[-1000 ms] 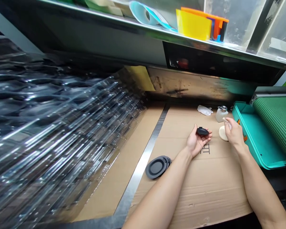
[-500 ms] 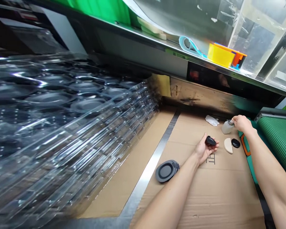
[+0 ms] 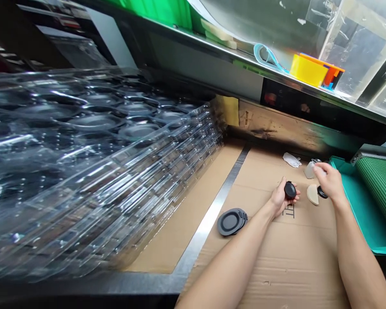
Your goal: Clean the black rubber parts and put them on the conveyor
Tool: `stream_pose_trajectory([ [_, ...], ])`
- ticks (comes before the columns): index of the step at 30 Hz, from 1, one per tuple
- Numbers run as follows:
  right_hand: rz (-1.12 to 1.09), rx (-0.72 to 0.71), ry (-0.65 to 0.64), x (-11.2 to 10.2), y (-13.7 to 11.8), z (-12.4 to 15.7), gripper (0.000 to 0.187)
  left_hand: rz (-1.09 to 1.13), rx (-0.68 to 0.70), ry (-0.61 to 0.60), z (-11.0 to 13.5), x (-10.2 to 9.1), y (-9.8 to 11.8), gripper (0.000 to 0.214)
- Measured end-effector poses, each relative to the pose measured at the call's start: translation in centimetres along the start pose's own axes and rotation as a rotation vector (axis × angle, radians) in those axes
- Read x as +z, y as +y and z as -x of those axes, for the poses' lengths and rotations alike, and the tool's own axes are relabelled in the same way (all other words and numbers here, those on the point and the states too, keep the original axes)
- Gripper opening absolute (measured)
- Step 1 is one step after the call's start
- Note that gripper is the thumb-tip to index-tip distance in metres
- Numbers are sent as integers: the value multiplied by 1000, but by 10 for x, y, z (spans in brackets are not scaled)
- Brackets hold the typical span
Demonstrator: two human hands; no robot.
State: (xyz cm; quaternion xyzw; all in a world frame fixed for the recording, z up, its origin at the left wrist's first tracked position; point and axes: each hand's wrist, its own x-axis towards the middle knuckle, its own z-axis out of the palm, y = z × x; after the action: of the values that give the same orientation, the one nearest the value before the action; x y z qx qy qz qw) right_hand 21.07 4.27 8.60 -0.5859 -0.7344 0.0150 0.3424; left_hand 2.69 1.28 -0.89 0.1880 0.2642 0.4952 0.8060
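My left hand point(image 3: 281, 198) has its fingers closed around a small round black case point(image 3: 290, 189), its dark face turned up. My right hand point(image 3: 330, 180) is pinched, and whatever its fingertips may hold is too small to make out. Just beyond it stands a small whitish bottle point(image 3: 309, 171) with a metal top. Below the right fingers lie a beige half-round pad point(image 3: 312, 195) and a round black piece point(image 3: 322, 192), partly covered by the hand. Left of my left forearm, dark grey oval pieces point(image 3: 230, 222) rest stacked on the cardboard point(image 3: 286, 253).
Clear plastic trays point(image 3: 167, 171) with round dark pieces rise in a tall stack on the left. A crumpled white wipe point(image 3: 291, 160) lies near the back. On the right are a teal bin point(image 3: 357, 210) and a green conveyor belt point(image 3: 381, 180). A shelf holds a yellow box point(image 3: 308, 71).
My right hand has left the bottle and come nearer, over the round black piece. The case in my left hand is tilted to face up more. The view has shifted slightly.
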Motion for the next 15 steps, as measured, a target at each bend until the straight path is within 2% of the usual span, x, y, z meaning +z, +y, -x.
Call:
stream_pose_trajectory([
  [3,-190,-62,-85,28,-11,42,31,-50,-14,-9,-2,-2,-3,62],
  [6,-201,-137,-109,47,-15,65,25,-108,-4,-5,-2,-3,-6,63],
  [12,-95,-203,-97,56,-13,70,21,-347,65,48,-5,-4,-16,66],
  [15,45,-261,-119,57,-13,71,20,-293,24,87,-6,-6,-20,60],
])
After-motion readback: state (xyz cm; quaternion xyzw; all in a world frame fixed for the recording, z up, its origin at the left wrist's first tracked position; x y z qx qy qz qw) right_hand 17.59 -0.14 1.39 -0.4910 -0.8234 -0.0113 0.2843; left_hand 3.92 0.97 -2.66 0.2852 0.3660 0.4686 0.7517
